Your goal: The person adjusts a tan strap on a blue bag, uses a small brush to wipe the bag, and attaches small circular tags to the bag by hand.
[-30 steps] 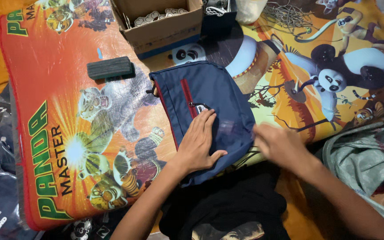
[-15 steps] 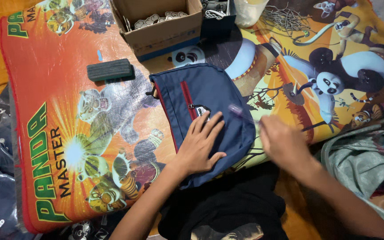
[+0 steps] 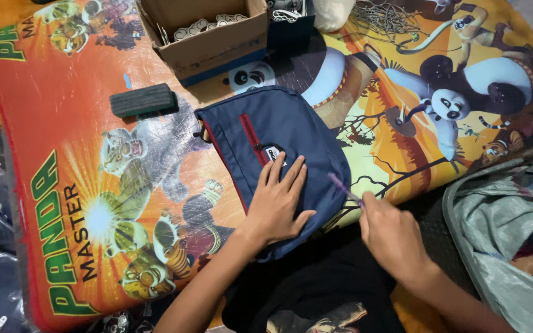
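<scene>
A navy blue bag (image 3: 279, 132) with a red zip strip and a small oval patch lies flat on a colourful cartoon mat (image 3: 94, 185). My left hand (image 3: 277, 203) presses flat on the bag's lower part, fingers spread. My right hand (image 3: 393, 237) sits just right of the bag's lower edge and pinches a thin purple stick-like tool (image 3: 343, 187), its tip resting over the bag's right edge.
A cardboard box (image 3: 208, 37) with several small pieces stands at the top. A dark rectangular block (image 3: 143, 100) lies left of the bag. A tangle of thin wires (image 3: 380, 13) lies top right. Grey plastic bags (image 3: 507, 228) sit right; dark clothing (image 3: 309, 296) below.
My right hand has shifted slightly left toward the bag and now shows the purple tool at the bag's edge. My left hand has stayed pressed on the bag.
</scene>
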